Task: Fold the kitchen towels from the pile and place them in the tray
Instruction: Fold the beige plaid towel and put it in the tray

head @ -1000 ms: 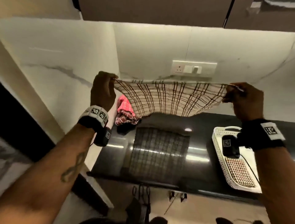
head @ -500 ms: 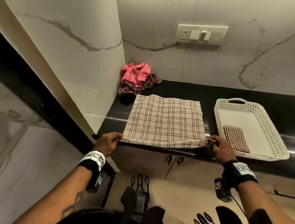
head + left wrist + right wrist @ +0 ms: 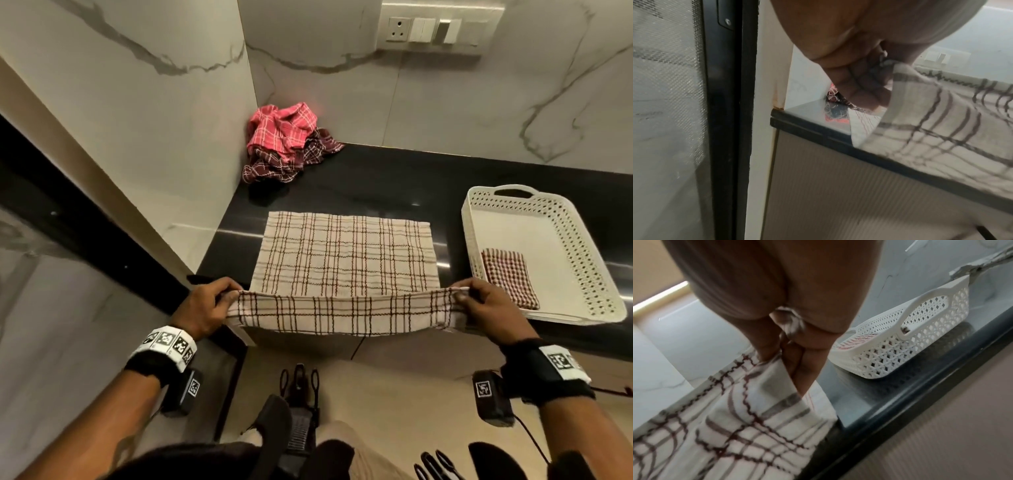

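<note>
Only the head view shows the pile [image 3: 284, 144] behind the towel [image 3: 346, 260].

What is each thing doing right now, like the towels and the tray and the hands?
Beige checked towel: spread on the counter, near edge lifted.
Left hand: pinching the towel's near left corner.
Right hand: pinching the near right corner.
Towel pile: crumpled, unfolded, in the corner.
Folded towel: lying flat in the tray.
Tray: on the counter, holding one towel.

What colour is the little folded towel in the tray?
The folded towel is dark red and white checked, lying in the white tray. The head view shows it best.
</note>
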`<state>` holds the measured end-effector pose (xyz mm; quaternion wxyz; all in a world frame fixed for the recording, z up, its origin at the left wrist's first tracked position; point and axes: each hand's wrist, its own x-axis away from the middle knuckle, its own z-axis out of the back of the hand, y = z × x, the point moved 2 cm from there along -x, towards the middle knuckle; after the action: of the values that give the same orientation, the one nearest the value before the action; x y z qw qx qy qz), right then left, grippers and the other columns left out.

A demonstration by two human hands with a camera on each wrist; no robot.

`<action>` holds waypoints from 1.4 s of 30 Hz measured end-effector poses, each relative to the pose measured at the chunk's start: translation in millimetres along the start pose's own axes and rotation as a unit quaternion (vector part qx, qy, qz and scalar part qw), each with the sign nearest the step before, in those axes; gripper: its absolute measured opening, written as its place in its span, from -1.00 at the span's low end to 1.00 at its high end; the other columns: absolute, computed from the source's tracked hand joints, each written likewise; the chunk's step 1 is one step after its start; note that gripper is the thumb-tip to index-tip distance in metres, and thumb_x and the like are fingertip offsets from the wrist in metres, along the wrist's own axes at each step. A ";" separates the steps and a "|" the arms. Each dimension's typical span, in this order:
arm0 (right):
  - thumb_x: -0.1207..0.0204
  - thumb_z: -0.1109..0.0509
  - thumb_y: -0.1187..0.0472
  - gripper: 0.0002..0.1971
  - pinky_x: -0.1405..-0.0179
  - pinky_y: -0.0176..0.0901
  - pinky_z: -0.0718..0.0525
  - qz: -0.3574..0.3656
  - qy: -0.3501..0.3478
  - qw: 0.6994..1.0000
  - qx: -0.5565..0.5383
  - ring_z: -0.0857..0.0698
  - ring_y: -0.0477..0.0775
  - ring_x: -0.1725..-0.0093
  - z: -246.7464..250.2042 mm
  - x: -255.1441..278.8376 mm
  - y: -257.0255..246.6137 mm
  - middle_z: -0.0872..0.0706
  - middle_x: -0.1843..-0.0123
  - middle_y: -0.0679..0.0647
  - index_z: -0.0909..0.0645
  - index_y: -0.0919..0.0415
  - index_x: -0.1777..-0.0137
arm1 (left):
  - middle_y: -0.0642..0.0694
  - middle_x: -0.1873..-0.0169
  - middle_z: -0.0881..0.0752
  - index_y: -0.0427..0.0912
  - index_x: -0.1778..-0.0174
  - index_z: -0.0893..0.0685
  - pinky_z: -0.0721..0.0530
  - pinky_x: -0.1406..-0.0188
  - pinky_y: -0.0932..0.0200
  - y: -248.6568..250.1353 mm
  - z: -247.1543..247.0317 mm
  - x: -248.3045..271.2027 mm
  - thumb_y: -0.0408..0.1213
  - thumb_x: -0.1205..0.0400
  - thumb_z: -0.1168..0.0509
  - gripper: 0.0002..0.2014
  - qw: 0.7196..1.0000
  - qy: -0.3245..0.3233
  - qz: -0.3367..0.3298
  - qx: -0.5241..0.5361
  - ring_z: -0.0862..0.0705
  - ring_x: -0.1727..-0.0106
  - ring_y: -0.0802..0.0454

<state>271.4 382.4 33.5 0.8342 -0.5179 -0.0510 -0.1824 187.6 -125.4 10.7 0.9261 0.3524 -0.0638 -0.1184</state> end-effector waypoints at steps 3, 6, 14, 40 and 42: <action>-0.66 -0.35 0.34 -0.88 0.05 -0.11 -0.77 0.034 0.052 0.998 0.016 -0.77 0.07 0.11 0.1 -32.7 -17.9 -0.80 0.11 0.12 -0.68 0.13 -0.01 | 0.12 0.15 -0.80 0.03 0.00 -0.75 -0.69 0.11 0.23 3.2 11.4 -42.2 -0.27 -0.68 -0.35 -0.88 0.999 0.039 -0.013 0.011 -0.75 0.11 0.22; -0.66 -0.34 0.35 -0.93 0.15 -0.29 -0.68 0.036 0.132 0.990 0.020 -0.72 -0.02 0.14 -3.9 -77.8 -34.4 -0.76 0.12 0.07 -0.64 0.22 -0.04 | 0.05 0.10 -0.81 -0.01 -0.01 -0.78 -0.68 -0.01 0.21 5.7 15.3 -108.4 -0.24 -0.67 -0.37 -0.91 0.996 0.072 -0.002 0.051 -0.76 0.05 0.12; -0.59 -0.40 0.28 -0.89 -0.10 -0.01 -0.63 -0.072 0.197 0.974 0.090 -0.71 0.26 -0.03 -18.2 -209.0 -16.1 -0.77 0.00 0.23 -0.70 0.28 -0.03 | -0.02 0.19 -0.81 -0.06 0.13 -0.79 -0.70 -0.02 0.10 -3.5 -18.7 -257.9 -0.25 -0.61 -0.44 -0.96 0.996 -0.014 0.083 -0.003 -0.76 0.10 0.00; -0.60 -0.34 0.17 -0.64 -0.29 0.18 -0.58 -0.110 0.167 0.924 0.325 -0.59 0.39 -0.33 -46.9 -233.0 -53.4 -0.58 -0.37 0.31 -0.56 0.27 -0.36 | -0.19 -0.27 -0.56 -0.22 -0.28 -0.62 -0.58 -0.28 -0.07 12.0 -30.5 -264.2 -0.32 -0.63 -0.35 -0.71 0.976 0.027 0.130 -0.170 -0.60 -0.26 -0.20; -0.62 -0.37 0.14 -0.59 -0.37 0.15 -0.55 -0.060 0.140 0.945 0.291 -0.56 0.28 -0.41 -70.5 -219.2 -73.5 -0.55 -0.43 0.22 -0.50 0.20 -0.44 | -0.13 -0.36 -0.49 -0.16 -0.39 -0.52 -0.54 -0.34 -0.07 41.5 -42.5 -257.2 -0.37 -0.65 -0.26 -0.63 0.978 0.001 0.076 -0.194 -0.52 -0.36 -0.14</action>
<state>34.3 346.1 3.3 0.9349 -0.2180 -0.0159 -0.2797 -44.5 -0.2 -2.2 0.9833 0.1600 -0.0653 -0.0576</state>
